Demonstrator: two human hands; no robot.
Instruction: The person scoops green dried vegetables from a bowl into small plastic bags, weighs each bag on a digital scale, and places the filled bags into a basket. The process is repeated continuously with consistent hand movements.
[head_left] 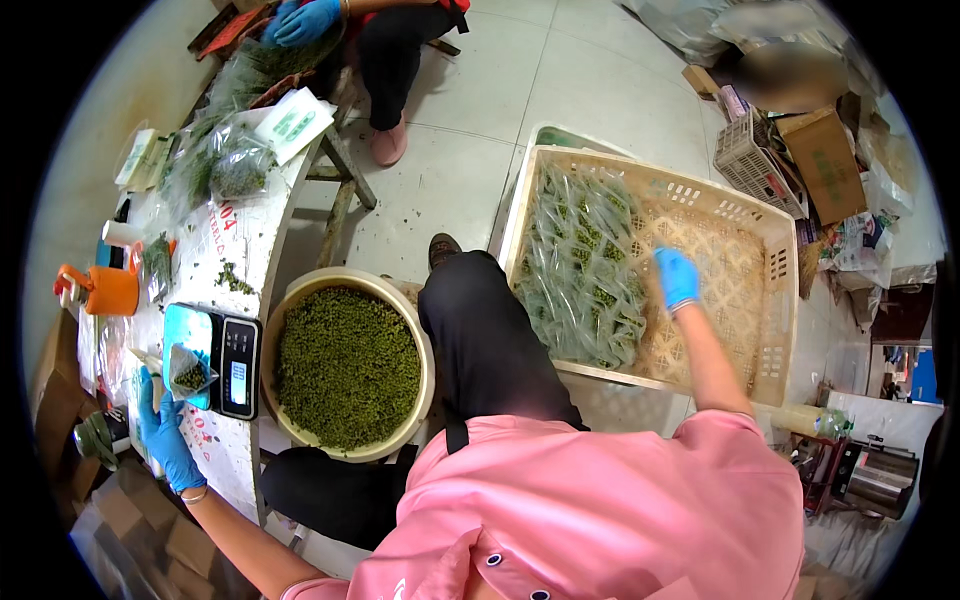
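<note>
Pink shirt [610, 510], leg [495, 335] between tub [427, 368] and crate [775, 300]

And seated here, with left knee [320, 495] swung out to the left and right knee [460, 285] pointing far! Reaching out leftward along the left forearm [245, 540], with blue-gloved left hand [168, 445] raised, fingers [147, 397] parted and pointing far. Over on the right, extending the right forearm [715, 365] toward the far side, with blue-gloved right hand [678, 277] angled far and left, too blurred to read finger by finger.
</note>
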